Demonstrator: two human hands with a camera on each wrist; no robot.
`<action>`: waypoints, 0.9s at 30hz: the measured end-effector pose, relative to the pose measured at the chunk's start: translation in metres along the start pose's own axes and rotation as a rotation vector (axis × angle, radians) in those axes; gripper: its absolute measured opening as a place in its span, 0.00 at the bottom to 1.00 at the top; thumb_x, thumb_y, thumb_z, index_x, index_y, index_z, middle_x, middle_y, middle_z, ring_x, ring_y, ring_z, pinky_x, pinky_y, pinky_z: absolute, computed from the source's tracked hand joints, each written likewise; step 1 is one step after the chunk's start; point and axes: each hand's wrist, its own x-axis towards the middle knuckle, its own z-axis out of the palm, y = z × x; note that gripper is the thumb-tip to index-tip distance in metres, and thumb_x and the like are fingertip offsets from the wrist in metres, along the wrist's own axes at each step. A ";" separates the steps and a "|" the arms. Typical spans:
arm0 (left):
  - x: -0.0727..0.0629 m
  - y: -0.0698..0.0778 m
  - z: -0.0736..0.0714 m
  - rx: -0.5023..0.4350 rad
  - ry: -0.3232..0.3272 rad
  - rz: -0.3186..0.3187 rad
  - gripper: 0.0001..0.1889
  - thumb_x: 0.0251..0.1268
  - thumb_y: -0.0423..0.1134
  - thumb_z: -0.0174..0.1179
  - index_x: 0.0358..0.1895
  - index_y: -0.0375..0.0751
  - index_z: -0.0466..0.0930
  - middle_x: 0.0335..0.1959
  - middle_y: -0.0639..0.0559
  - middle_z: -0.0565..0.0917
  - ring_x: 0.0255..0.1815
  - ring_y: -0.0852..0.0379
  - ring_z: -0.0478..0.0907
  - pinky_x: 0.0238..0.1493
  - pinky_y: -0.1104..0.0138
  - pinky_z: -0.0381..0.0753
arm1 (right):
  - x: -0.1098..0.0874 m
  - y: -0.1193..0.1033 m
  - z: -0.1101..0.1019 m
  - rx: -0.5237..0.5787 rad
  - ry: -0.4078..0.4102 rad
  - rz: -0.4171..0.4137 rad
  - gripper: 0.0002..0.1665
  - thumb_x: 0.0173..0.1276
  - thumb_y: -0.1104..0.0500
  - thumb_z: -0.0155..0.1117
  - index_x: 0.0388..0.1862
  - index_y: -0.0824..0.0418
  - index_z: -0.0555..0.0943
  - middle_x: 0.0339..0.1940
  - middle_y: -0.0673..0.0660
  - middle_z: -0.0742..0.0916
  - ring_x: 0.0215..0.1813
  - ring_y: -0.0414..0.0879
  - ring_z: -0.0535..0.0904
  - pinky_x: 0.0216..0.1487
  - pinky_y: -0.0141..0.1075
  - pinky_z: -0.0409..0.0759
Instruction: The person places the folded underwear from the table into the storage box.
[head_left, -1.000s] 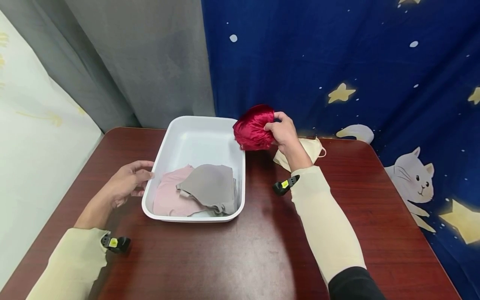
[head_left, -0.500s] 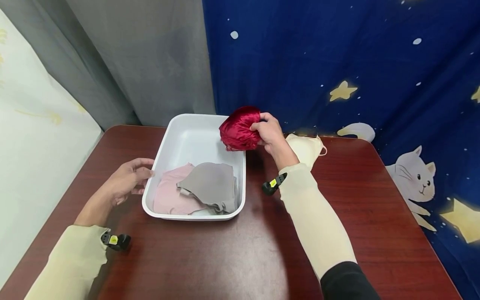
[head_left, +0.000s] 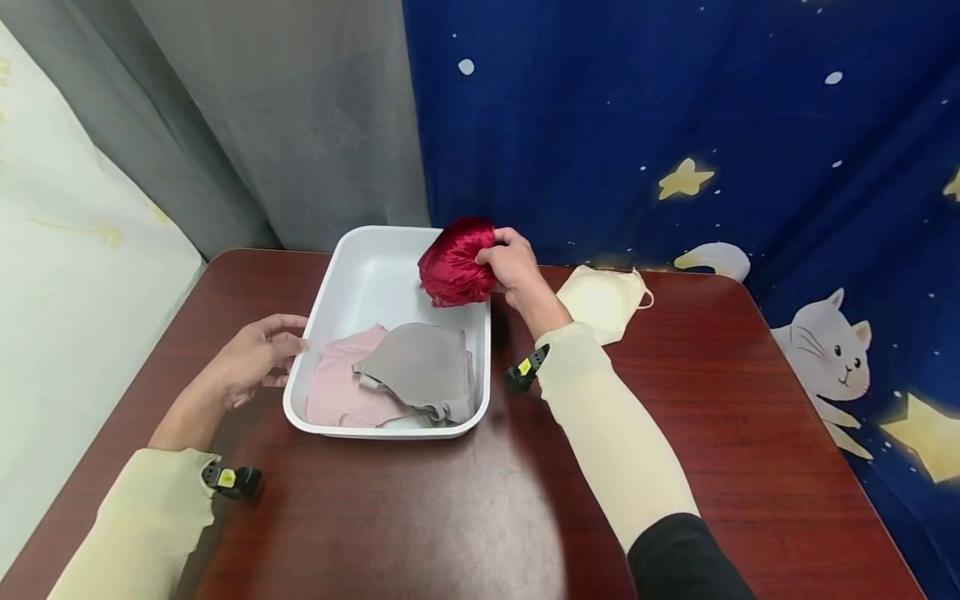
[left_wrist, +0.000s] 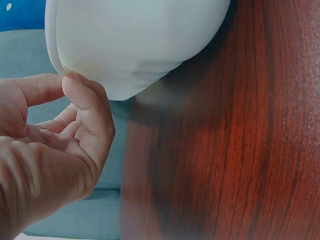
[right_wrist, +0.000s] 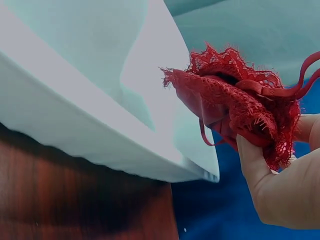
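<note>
My right hand (head_left: 517, 268) pinches a folded red bra (head_left: 456, 265) between thumb and fingers, over the far right corner of a white plastic bin (head_left: 288, 398). Lace trim and thin straps show on the red bra (right_wrist: 225, 105) in the right wrist view. At the bin's left side, my left hand (head_left: 258, 360) pinches the rim; thumb and forefinger meet there in the left wrist view, on the bin's wall (left_wrist: 120, 40). Inside, toward the near end, a folded grey bra (head_left: 420, 367) overlaps a folded pink garment (head_left: 347, 387).
A cream folded bra (head_left: 600, 302) with a strap loop lies on the brown wooden table (head_left: 675, 350), right of the bin. Grey and blue curtains (head_left: 555, 125) hang right behind the table's far edge. A white panel (head_left: 60, 292) borders the left side.
My right hand has carried the red bra leftward, from beside the bin's right rim to over its far right part. The left hand has stayed on the rim.
</note>
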 end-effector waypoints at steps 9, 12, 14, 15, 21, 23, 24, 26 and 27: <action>-0.002 0.002 0.002 -0.001 0.001 -0.008 0.26 0.72 0.37 0.51 0.69 0.33 0.58 0.38 0.50 0.82 0.30 0.58 0.79 0.29 0.64 0.81 | -0.002 0.004 0.023 -0.106 -0.024 -0.004 0.23 0.62 0.68 0.60 0.57 0.58 0.74 0.54 0.57 0.75 0.45 0.47 0.72 0.36 0.34 0.75; -0.002 0.003 0.002 -0.002 0.001 -0.010 0.26 0.72 0.37 0.51 0.69 0.33 0.57 0.38 0.51 0.82 0.30 0.57 0.79 0.30 0.63 0.81 | -0.001 0.005 0.030 -0.157 -0.028 -0.027 0.23 0.61 0.68 0.60 0.56 0.59 0.75 0.55 0.57 0.76 0.48 0.47 0.71 0.39 0.34 0.72; -0.001 0.002 0.002 -0.003 0.001 -0.010 0.26 0.72 0.37 0.51 0.69 0.33 0.57 0.38 0.51 0.82 0.30 0.58 0.79 0.30 0.63 0.82 | 0.000 0.006 0.034 -0.172 -0.033 -0.030 0.22 0.60 0.68 0.60 0.55 0.60 0.75 0.55 0.57 0.76 0.49 0.47 0.71 0.40 0.34 0.72; -0.001 0.002 0.002 -0.004 0.001 -0.010 0.26 0.72 0.37 0.51 0.69 0.33 0.57 0.38 0.51 0.82 0.30 0.58 0.79 0.30 0.63 0.82 | 0.000 0.006 0.037 -0.178 -0.034 -0.029 0.22 0.60 0.68 0.60 0.55 0.60 0.75 0.55 0.57 0.77 0.48 0.47 0.71 0.40 0.34 0.72; 0.000 0.001 0.001 -0.002 -0.002 -0.007 0.26 0.72 0.37 0.51 0.69 0.33 0.57 0.38 0.50 0.81 0.30 0.58 0.78 0.29 0.64 0.81 | 0.002 0.009 0.050 -0.180 -0.060 -0.014 0.22 0.60 0.69 0.58 0.55 0.62 0.75 0.50 0.56 0.77 0.43 0.45 0.71 0.37 0.33 0.72; 0.000 0.001 0.001 -0.002 -0.003 -0.007 0.26 0.72 0.37 0.51 0.69 0.33 0.57 0.38 0.50 0.81 0.30 0.58 0.78 0.29 0.64 0.81 | 0.003 0.009 0.054 -0.181 -0.072 -0.016 0.22 0.59 0.70 0.58 0.54 0.62 0.75 0.48 0.55 0.77 0.41 0.44 0.72 0.35 0.32 0.72; 0.000 0.000 0.001 -0.002 -0.003 -0.007 0.26 0.72 0.37 0.51 0.69 0.34 0.57 0.38 0.50 0.81 0.30 0.58 0.78 0.29 0.64 0.81 | 0.003 0.010 0.056 -0.180 -0.077 -0.016 0.22 0.59 0.70 0.58 0.54 0.63 0.75 0.47 0.55 0.78 0.41 0.44 0.72 0.35 0.31 0.72; 0.000 0.000 0.001 -0.001 -0.001 -0.007 0.26 0.72 0.37 0.51 0.69 0.34 0.57 0.37 0.51 0.82 0.30 0.58 0.78 0.29 0.64 0.81 | 0.003 0.010 0.060 -0.183 -0.081 -0.015 0.23 0.58 0.71 0.58 0.54 0.63 0.75 0.47 0.54 0.78 0.41 0.43 0.72 0.36 0.30 0.72; 0.001 0.000 0.000 0.000 0.000 -0.006 0.26 0.72 0.37 0.51 0.69 0.34 0.57 0.37 0.51 0.82 0.30 0.58 0.78 0.29 0.64 0.81 | 0.003 0.010 0.061 -0.183 -0.082 -0.011 0.23 0.58 0.71 0.59 0.55 0.63 0.75 0.48 0.54 0.78 0.42 0.43 0.72 0.36 0.30 0.72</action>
